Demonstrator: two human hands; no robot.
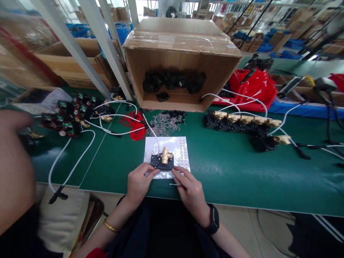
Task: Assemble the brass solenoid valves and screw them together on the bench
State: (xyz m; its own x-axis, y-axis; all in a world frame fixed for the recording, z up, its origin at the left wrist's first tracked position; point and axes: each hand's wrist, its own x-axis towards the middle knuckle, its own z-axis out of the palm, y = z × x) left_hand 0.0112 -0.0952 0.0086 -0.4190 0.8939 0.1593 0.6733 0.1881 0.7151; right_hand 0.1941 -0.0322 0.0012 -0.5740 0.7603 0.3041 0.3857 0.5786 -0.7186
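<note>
A black valve unit with a brass T-shaped fitting (166, 156) on top lies on a white sheet (149, 147). A white cable runs from it toward the back. My left hand (139, 181) pinches the near left corner of its black housing (155, 161). At the near right corner, the fingers of my right hand (191, 188) grip the housing. A thin metal piece (174, 184) sticks out from under the right fingers; its kind is hard to tell. Small shiny parts (182, 150) stand in rows on the sheet's right side.
Loose screws (165, 123) and red rings (137, 130) lie behind the sheet. An open cardboard box (172, 102) holds black parts. Assembled valve units (236, 123) stand right, open units with circuit boards (66, 114) left. Another person's arm (16, 161) reaches in at left.
</note>
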